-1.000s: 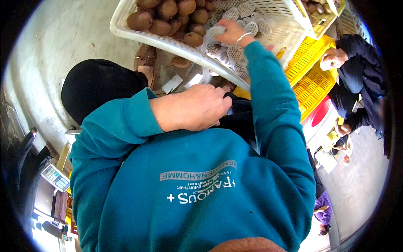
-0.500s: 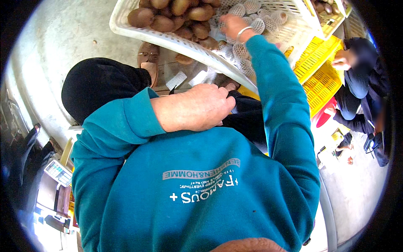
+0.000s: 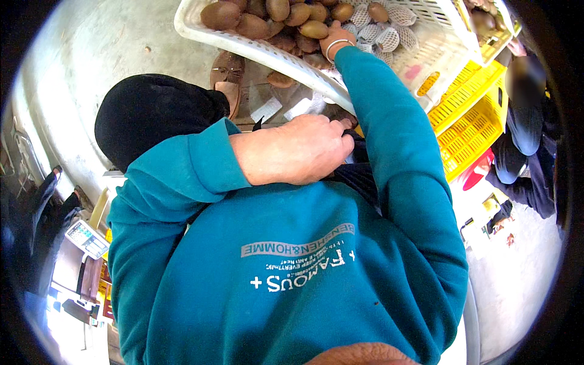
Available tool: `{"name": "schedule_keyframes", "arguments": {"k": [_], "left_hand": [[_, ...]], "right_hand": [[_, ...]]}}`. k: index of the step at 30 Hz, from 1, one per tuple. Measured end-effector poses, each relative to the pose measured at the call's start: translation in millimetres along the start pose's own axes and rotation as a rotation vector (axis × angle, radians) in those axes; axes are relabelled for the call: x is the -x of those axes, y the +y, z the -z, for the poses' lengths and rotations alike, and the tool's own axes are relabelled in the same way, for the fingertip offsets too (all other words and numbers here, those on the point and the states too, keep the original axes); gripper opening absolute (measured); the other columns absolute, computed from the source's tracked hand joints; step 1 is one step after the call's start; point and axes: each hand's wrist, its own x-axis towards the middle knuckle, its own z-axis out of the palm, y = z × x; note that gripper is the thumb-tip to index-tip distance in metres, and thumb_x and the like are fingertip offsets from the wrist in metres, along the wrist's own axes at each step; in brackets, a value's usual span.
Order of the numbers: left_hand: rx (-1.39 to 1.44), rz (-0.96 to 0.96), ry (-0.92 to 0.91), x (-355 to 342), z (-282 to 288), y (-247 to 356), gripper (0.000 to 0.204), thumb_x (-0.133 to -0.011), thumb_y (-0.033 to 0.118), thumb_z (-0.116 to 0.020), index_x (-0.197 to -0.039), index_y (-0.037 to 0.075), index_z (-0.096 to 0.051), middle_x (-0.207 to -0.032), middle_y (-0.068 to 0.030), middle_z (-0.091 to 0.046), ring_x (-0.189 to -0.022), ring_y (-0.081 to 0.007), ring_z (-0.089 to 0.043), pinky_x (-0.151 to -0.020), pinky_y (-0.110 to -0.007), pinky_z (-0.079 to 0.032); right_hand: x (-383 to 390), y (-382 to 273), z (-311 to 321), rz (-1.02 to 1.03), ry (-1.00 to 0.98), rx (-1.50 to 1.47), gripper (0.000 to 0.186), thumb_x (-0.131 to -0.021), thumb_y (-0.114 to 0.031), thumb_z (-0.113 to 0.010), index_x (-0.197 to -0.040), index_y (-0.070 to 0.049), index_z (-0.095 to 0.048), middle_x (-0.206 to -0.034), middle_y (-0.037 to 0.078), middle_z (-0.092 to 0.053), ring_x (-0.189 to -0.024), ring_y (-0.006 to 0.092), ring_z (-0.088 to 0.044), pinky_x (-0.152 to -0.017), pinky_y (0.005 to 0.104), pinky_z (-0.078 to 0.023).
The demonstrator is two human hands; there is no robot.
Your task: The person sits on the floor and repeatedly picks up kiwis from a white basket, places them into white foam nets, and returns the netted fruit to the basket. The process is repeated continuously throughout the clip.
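My right hand (image 3: 337,41), with a white bracelet at its wrist, reaches into a white plastic crate (image 3: 283,69). It is beside a brown kiwifruit (image 3: 314,29) at the border between bare fruit and fruit in white foam nets. Its fingers are mostly hidden, so I cannot make out their grip. Netted kiwifruit (image 3: 387,39) lie to the right of that hand; bare kiwifruit (image 3: 250,25) are heaped to its left. Close to my chest, my left hand (image 3: 304,149) is closed with its fingers curled under. Whatever it holds, if anything, is hidden.
Stacked yellow crates (image 3: 471,137) stand at the right, near a red basin (image 3: 477,169) and another person (image 3: 524,134). White paper slips (image 3: 266,109) and a brown shoe (image 3: 227,70) show below the crate. A scale (image 3: 88,238) is at the left.
My right hand has moved left from the netted fruit toward the bare kiwifruit. My left hand keeps its curled pose near my chest. The whole view has shifted slightly.
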Motion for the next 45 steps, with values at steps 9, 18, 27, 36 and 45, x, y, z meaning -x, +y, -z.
{"name": "schedule_keyframes", "arguments": {"k": [9, 18, 27, 36, 45], "left_hand": [[-0.011, 0.011, -0.043, 3, 3, 0, 0.033, -0.068, 0.017, -0.069, -0.091, -0.002, -0.054, -0.082, -0.0175, -0.059, -0.079, -0.0352, -0.06, -0.069, -0.043, -0.05], [0.012, 0.004, -0.071, 0, 8, 5, 0.033, -0.069, 0.014, -0.065, -0.094, -0.003, -0.053, -0.082, -0.0185, -0.058, -0.078, -0.0359, -0.06, -0.068, -0.043, -0.05], [0.036, -0.006, -0.108, 0, 12, 6, 0.041, -0.068, 0.02, -0.072, -0.096, -0.003, -0.053, -0.084, -0.0188, -0.058, -0.08, -0.0362, -0.059, -0.069, -0.043, -0.05], [-0.001, -0.032, -0.133, -5, 10, 6, 0.045, -0.069, 0.024, -0.073, -0.099, -0.002, -0.052, -0.088, -0.0185, -0.058, -0.083, -0.0359, -0.06, -0.071, -0.042, -0.05], [0.024, -0.01, -0.145, -6, 9, 2, 0.043, -0.07, 0.022, -0.073, -0.099, -0.001, -0.052, -0.088, -0.0181, -0.058, -0.082, -0.0364, -0.059, -0.07, -0.043, -0.05]], "right_hand": [[-6, 3, 4, 0.037, -0.119, -0.068, 0.04, -0.084, -0.033, -0.049, -0.122, -0.02, -0.054, -0.126, 0.013, -0.052, -0.108, 0.0357, -0.054, -0.088, 0.043, -0.047], [-12, 1, 1, 0.035, -0.237, 0.049, 0.032, -0.084, -0.029, -0.048, -0.109, -0.016, -0.063, -0.12, 0.011, -0.056, -0.106, 0.0322, -0.056, -0.088, 0.0409, -0.047], [-25, 32, 9, 0.289, -0.338, -0.074, 0.025, -0.078, -0.022, -0.06, -0.097, -0.005, -0.063, -0.082, 0.013, -0.064, -0.075, 0.0267, -0.062, -0.061, 0.0376, -0.049], [-37, 109, 42, -0.169, -0.476, -1.497, 0.008, -0.085, -0.016, -0.057, -0.089, -0.009, -0.055, -0.064, -0.001, -0.052, -0.051, 0.0113, -0.047, -0.045, 0.0281, -0.044], [40, 20, 159, -0.301, -0.05, -1.82, 0.016, -0.086, -0.018, -0.053, -0.095, -0.005, -0.056, -0.061, 0.003, -0.05, -0.049, 0.0148, -0.049, -0.047, 0.0299, -0.044]]}}
